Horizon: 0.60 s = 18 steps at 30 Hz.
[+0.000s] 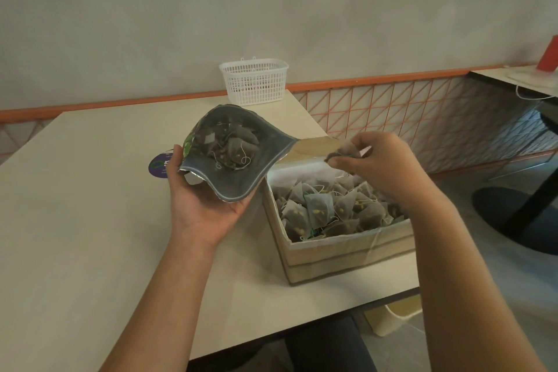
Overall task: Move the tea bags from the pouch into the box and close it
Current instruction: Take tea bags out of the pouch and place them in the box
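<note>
White basket (254, 80) sits behind; your left hand (201, 205) cradles the open pouch (232, 154), right hand (379, 164) pinches a tea bag (344, 151) over the full box (341, 238).

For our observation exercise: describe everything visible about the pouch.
The pouch is a soft foil-looking bag, grey inside with a silvery rim and a green and purple printed outside. It is open, mouth tipped toward the camera, with tea bags still inside. The left hand holds it from beneath, above the table, beside the box.
</note>
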Each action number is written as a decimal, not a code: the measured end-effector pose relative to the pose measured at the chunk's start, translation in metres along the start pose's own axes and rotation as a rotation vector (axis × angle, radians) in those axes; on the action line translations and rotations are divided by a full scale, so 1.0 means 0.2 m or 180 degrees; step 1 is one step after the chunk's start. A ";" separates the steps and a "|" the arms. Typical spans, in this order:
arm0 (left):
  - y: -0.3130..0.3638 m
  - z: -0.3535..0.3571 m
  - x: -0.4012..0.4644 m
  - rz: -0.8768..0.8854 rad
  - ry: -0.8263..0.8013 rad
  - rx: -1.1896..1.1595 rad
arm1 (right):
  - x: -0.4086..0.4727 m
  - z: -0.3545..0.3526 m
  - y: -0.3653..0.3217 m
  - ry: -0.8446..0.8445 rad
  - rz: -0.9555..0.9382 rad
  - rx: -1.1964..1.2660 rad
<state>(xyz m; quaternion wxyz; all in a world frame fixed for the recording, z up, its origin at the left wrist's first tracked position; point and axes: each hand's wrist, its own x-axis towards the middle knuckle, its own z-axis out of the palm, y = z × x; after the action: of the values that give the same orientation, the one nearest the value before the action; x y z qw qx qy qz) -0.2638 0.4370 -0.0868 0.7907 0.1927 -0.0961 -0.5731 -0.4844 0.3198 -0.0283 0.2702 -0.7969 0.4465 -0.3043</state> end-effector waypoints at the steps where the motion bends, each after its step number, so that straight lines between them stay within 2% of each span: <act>1: 0.00 0.00 0.00 0.0001 0.0005 0.0024 | 0.00 0.01 0.01 -0.0134 0.0058 -0.0125; 5: 0.00 -0.01 0.00 0.0015 0.0010 0.0088 | -0.01 0.05 0.04 -0.0752 -0.0016 -0.0526; 9: 0.00 -0.01 0.00 0.0011 0.0002 0.0075 | -0.02 0.07 0.03 -0.0420 -0.0206 -0.0382; 14: 0.00 -0.01 0.00 -0.0010 -0.0015 0.0116 | -0.05 0.11 0.03 -0.1080 -0.0003 -0.0639; 16: 0.00 -0.01 0.00 -0.0017 -0.0019 0.0089 | -0.05 0.10 0.03 -0.1107 0.0038 -0.0743; 18: 0.01 -0.01 0.00 0.0006 -0.0025 0.0100 | -0.04 0.09 -0.01 -0.0907 -0.0104 -0.0703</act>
<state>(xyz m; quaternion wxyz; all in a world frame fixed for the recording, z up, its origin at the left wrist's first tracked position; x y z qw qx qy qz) -0.2619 0.4379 -0.0888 0.7877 0.2029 -0.1083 -0.5715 -0.4735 0.3309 -0.0401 0.2365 -0.8639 0.4214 -0.1417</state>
